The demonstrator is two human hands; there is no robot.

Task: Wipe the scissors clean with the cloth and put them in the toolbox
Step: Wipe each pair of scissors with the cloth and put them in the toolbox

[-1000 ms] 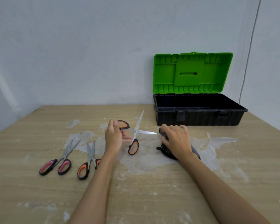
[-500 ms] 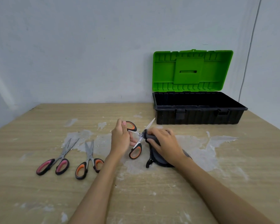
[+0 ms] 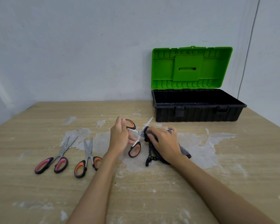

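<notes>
While lid's up, toolbox (image 3: pixel 199 113) holds nothing.

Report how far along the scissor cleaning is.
Done: nothing shows inside the open toolbox, though its floor is partly hidden. In hand: the left hand holds the open orange-handled scissors while the right hand presses the dark cloth onto a blade. Left: the pink-handled scissors and second orange pair lie untouched.

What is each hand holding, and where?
Left hand holds the open scissors by the upper orange handle. Right hand grips the dark cloth bunched against a blade.
</notes>
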